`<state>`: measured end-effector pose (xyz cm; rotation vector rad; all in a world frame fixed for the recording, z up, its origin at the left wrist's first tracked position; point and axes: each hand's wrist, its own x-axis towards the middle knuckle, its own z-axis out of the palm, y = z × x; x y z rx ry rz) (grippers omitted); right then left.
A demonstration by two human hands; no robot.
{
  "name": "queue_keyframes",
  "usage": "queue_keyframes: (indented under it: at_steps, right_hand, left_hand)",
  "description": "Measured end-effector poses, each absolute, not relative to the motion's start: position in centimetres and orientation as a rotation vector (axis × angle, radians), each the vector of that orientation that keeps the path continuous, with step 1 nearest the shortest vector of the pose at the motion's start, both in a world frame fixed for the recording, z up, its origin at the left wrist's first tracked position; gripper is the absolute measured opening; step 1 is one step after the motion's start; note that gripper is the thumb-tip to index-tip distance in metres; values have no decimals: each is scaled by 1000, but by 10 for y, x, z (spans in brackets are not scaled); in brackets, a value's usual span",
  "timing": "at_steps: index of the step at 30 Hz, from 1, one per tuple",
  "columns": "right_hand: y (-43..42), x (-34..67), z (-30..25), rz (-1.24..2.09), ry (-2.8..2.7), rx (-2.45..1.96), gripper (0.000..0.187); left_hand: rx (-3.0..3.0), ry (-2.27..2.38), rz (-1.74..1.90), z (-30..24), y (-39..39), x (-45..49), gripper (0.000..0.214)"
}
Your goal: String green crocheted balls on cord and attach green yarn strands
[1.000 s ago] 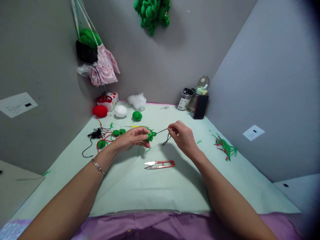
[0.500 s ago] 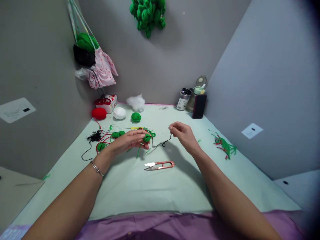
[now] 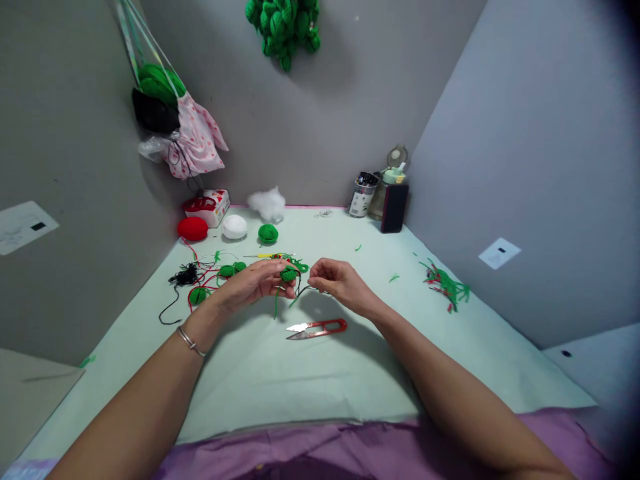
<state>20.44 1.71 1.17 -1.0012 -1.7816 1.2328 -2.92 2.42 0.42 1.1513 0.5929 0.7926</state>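
Observation:
My left hand (image 3: 255, 283) pinches a small green crocheted piece (image 3: 288, 274) above the pale green table (image 3: 300, 380), with green yarn tails hanging from it. My right hand (image 3: 337, 285) is closed just right of the piece, pinching a thin needle with black thread (image 3: 303, 291) that runs to it. Red-handled thread snips (image 3: 316, 327) lie on the table just in front of both hands.
Red (image 3: 193, 228), white (image 3: 235, 227) and green yarn balls (image 3: 268, 233), white stuffing (image 3: 267, 202) and a small box (image 3: 210, 204) sit at the back left. More green crocheted pieces and tangled threads (image 3: 200, 277) lie left. A cup, bottle and dark phone (image 3: 394, 208) stand back right. Yarn scraps (image 3: 445, 285) lie right.
My right hand drew the thread out to the right, then came back left and now is close to the green piece. The left hand kept holding the piece.

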Motion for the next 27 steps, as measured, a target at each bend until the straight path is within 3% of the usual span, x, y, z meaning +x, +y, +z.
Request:
queue_keyframes:
  at_steps: [6, 13, 21, 27]
  right_hand:
    - [18, 195, -3, 1167, -1915, -1123, 20]
    - [19, 186, -14, 1062, -1978, -1191, 9]
    - [32, 199, -13, 255, -2209, -1197, 15]
    - [50, 203, -20, 30, -2270, -1258, 17]
  left_hand:
    - [1165, 567, 778, 3, 26, -30, 27]
    - [1185, 568, 805, 7, 24, -30, 26]
    - [1200, 590, 827, 3, 23, -29, 25]
    - [1232, 674, 911, -6, 28, -25, 18]
